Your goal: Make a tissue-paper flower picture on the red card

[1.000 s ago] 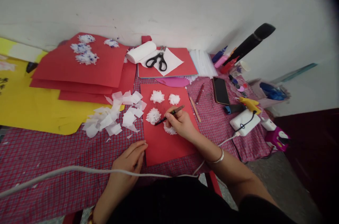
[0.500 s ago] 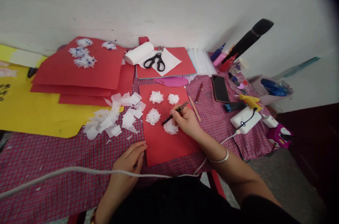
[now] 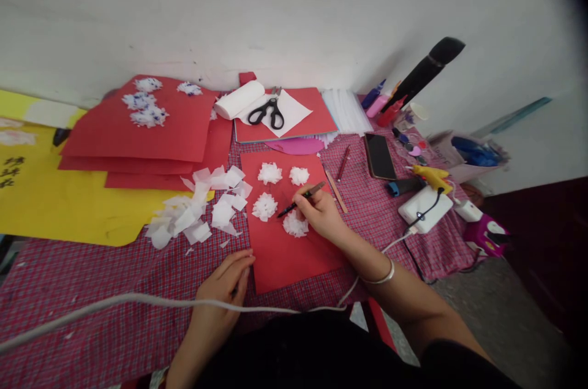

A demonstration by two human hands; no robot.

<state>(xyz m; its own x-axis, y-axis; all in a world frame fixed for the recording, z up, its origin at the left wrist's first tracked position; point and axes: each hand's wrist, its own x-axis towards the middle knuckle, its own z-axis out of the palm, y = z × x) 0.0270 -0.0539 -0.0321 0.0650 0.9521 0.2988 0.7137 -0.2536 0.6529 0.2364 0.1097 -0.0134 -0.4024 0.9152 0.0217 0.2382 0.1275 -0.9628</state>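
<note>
My right hand [image 3: 320,212] grips a slim dark pen [image 3: 301,200] in a writing hold. The pen tip points down-left at a red sheet [image 3: 294,263], between two white crinkled paper flowers. One flower [image 3: 264,207] lies left of the tip, and another [image 3: 294,225] sits just below it, partly behind my fingers. Two more flowers, one at upper left [image 3: 269,173] and one at upper right [image 3: 299,176], are on the same sheet. My left hand [image 3: 223,285] rests with fingers extended, fingertips at the sheet's left edge. A small dark spot shows beneath its thumb; I cannot tell what it is.
Loose white paper squares [image 3: 186,217] lie left of the sheet. Behind are red sheets [image 3: 138,138] with blue-speckled flowers, black scissors [image 3: 266,114] and a white roll [image 3: 239,100]. A phone [image 3: 380,156], glue gun [image 3: 432,177] and power bank [image 3: 425,209] lie right. A white cable [image 3: 138,298] crosses in front.
The pen and my right hand have shifted very slightly left over the red sheet. My left hand stays at the sheet's edge. The camera view has tilted a little.
</note>
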